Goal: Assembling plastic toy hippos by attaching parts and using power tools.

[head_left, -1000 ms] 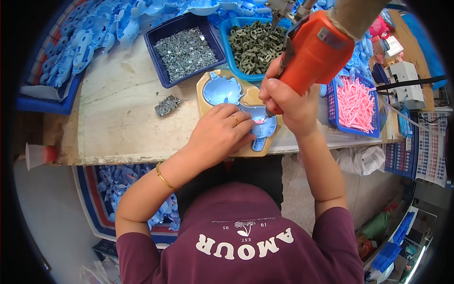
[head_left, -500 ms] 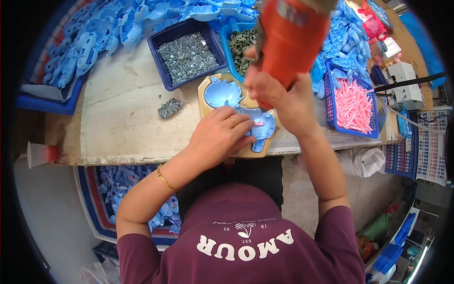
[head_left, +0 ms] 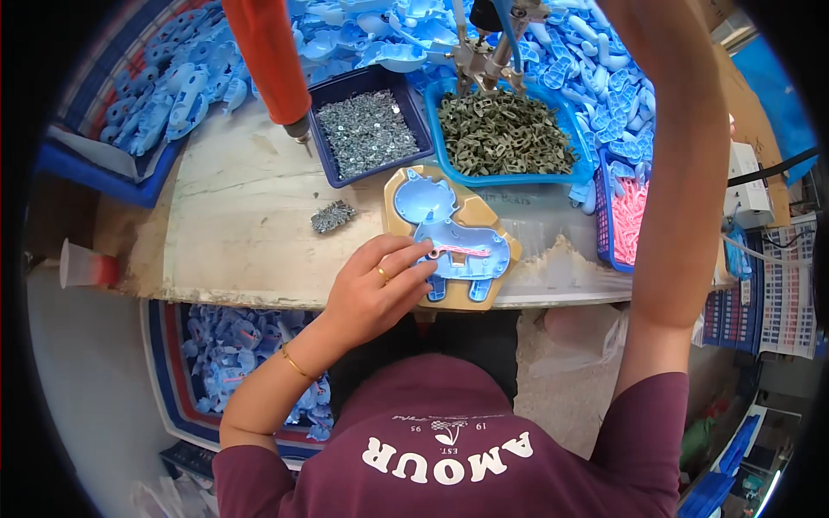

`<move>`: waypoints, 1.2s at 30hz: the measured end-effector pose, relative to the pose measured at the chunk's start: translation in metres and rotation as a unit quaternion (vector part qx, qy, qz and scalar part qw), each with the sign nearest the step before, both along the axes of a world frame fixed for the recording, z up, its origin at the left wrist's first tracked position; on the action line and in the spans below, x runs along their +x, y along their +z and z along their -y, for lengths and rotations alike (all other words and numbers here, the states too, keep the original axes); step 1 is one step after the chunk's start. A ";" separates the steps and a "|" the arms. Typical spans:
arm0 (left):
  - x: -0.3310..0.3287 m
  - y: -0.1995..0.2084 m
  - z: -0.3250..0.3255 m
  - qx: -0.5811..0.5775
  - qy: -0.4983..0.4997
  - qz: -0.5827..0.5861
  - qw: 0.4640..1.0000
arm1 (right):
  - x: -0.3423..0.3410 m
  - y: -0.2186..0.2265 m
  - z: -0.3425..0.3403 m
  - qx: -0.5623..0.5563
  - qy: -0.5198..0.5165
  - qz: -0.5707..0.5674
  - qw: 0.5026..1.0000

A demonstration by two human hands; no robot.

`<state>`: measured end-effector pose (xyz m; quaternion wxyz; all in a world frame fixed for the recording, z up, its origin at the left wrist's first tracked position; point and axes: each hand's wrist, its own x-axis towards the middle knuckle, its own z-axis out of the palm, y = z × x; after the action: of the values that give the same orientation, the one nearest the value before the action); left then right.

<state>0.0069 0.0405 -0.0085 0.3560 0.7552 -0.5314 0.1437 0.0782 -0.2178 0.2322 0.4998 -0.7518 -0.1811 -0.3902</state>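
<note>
Resting in the head view, fingers slightly spread, the left hand touches the blue shell just rightward, probably steadying it; the tan fixture beneath seemingly cradles it (right hand unseen, grip unknown).

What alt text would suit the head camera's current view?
A person's left hand touches a blue animal-shaped shell holding a pink strip, set in a tan holder. The right arm reaches past the top edge. Behind are a navy tray of metal pieces and a light-blue tray of olive parts.
</note>
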 end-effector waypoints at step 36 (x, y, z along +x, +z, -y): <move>0.006 -0.010 -0.002 0.037 -0.012 -0.045 0.998 | -0.061 -0.040 -0.083 0.156 0.045 -0.062 0.985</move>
<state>0.0126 0.0428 -0.0190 0.3533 0.7672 -0.5286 0.0852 0.0177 -0.1347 0.1920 0.6381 -0.6786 -0.1208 -0.3431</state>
